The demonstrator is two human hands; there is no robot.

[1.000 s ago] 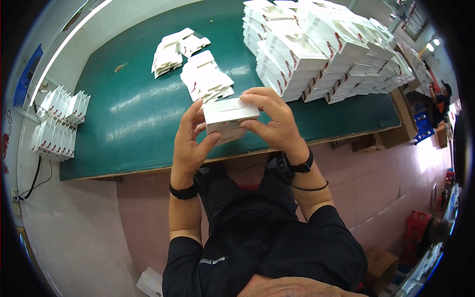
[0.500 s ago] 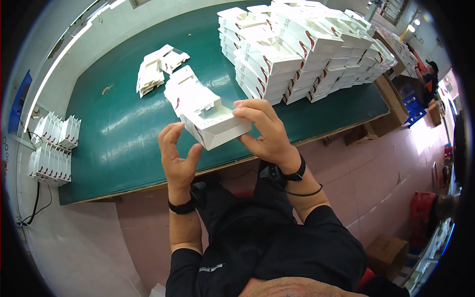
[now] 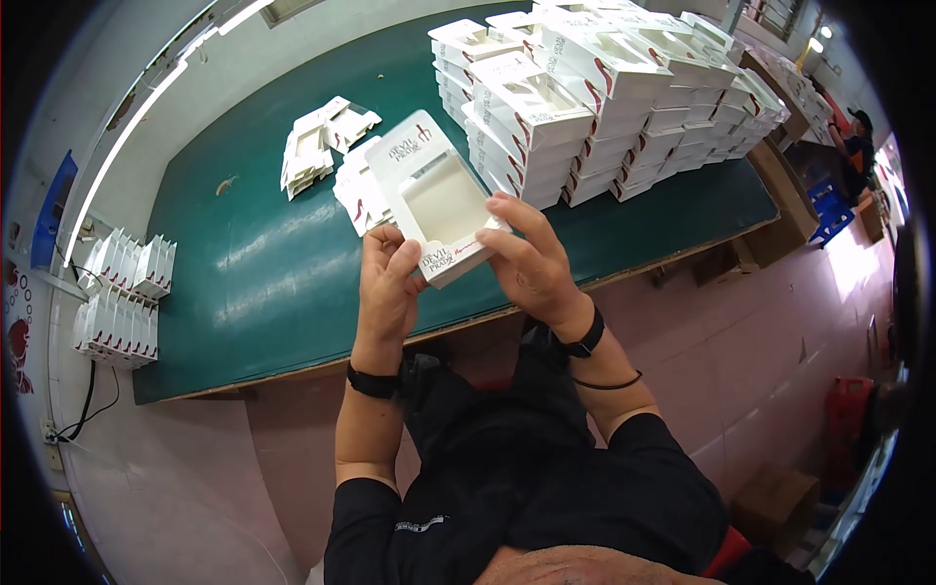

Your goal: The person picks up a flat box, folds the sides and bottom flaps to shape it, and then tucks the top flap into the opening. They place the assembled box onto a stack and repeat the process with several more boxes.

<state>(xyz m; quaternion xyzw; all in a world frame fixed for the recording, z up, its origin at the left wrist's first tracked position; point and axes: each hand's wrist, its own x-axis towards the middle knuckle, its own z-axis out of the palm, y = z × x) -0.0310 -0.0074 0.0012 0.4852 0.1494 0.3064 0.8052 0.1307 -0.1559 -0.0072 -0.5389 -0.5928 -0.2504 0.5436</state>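
Between my two hands is a white box (image 3: 401, 185) with a clear or cut-out window and a raised top flap, tilted with its window side facing me. My left hand (image 3: 388, 276) pinches its lower left corner, thumb on the front. My right hand (image 3: 531, 255) grips the lower right edge, fingers over the front face. Just beyond it, flat white cartons (image 3: 357, 195) lie partly hidden behind the box. Farther left on the table sits another small heap of flat cartons (image 3: 310, 146).
A tall stack of white window boxes (image 3: 561, 107) covers the right part of the green table (image 3: 263, 244). More white boxes (image 3: 122, 317) stand at the table's left end. A brown cardboard box (image 3: 785, 200) is beyond the right edge. Another person (image 3: 858, 146) is far right.
The box has turned from lying nearly level to standing tilted, its window and top flap now facing me. My left hand has moved right and closed on its lower corner.
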